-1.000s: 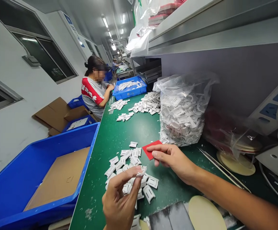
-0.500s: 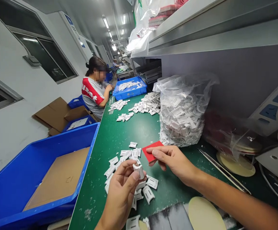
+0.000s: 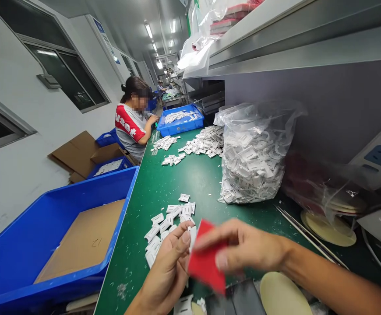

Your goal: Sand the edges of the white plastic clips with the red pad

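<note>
Between the thumb and fingers of my left hand (image 3: 169,267) is a small white plastic part (image 3: 192,238), partly covered by what my right hand holds. My right hand (image 3: 243,247), smeared by motion, grips a flat red pad (image 3: 208,258). The pad is up against or just in front of the white part; whether they touch I cannot tell. Behind my left hand lies a loose group of similar white plastic parts (image 3: 174,212) on the green table (image 3: 193,179).
A clear bag of white parts (image 3: 252,162) stands behind my right hand. To the left is a blue bin (image 3: 79,197) with cardboard inside. Tweezers (image 3: 312,238) and pale discs (image 3: 284,293) lie at the right. Farther off, a co-worker (image 3: 133,118) sits by a blue tray (image 3: 180,127).
My right hand has brought the red pad down and left to the white part, and the pad has turned more upright. My left hand still holds the part, now turned.
</note>
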Demonstrator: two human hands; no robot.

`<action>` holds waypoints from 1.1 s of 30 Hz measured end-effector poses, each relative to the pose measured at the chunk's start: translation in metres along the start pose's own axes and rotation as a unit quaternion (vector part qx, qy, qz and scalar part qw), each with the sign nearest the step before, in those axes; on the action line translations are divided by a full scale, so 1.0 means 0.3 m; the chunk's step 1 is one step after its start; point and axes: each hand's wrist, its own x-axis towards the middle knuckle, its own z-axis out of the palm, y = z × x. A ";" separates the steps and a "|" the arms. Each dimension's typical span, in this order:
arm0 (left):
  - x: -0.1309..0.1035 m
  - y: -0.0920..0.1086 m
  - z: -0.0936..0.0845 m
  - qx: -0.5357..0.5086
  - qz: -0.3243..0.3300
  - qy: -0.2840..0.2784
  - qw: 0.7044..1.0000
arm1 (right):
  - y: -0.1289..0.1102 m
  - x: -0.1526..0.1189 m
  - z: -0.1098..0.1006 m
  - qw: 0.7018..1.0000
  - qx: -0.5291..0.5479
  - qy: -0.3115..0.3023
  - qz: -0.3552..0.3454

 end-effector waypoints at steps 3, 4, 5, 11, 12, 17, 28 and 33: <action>0.007 -0.006 0.001 -0.022 -0.009 0.005 1.000 | -0.005 0.005 -0.002 0.990 -0.038 -0.129 0.028; 0.010 -0.004 0.001 -0.037 0.000 0.016 0.999 | -0.004 0.006 -0.003 0.977 -0.056 -0.200 0.055; 0.013 0.001 0.001 -0.050 0.013 0.021 0.998 | -0.003 0.007 -0.005 0.966 -0.061 -0.238 0.077; 0.006 0.042 0.007 -0.046 0.049 0.017 0.998 | 0.017 0.024 -0.006 0.989 0.098 0.105 -0.032; 0.002 0.042 0.006 -0.044 0.043 0.021 0.998 | 0.018 0.025 -0.001 0.987 0.098 0.120 -0.041; -0.006 0.011 0.006 -0.035 -0.023 -0.020 0.999 | 0.014 0.019 0.025 0.996 -0.043 0.061 -0.045; -0.003 0.005 -0.025 0.006 -0.050 -0.157 0.986 | 0.053 0.062 -0.071 0.906 -0.158 0.386 -0.073; 0.027 0.118 0.017 0.128 0.087 -0.123 0.980 | 0.084 0.088 -0.106 0.916 -0.184 0.354 -0.050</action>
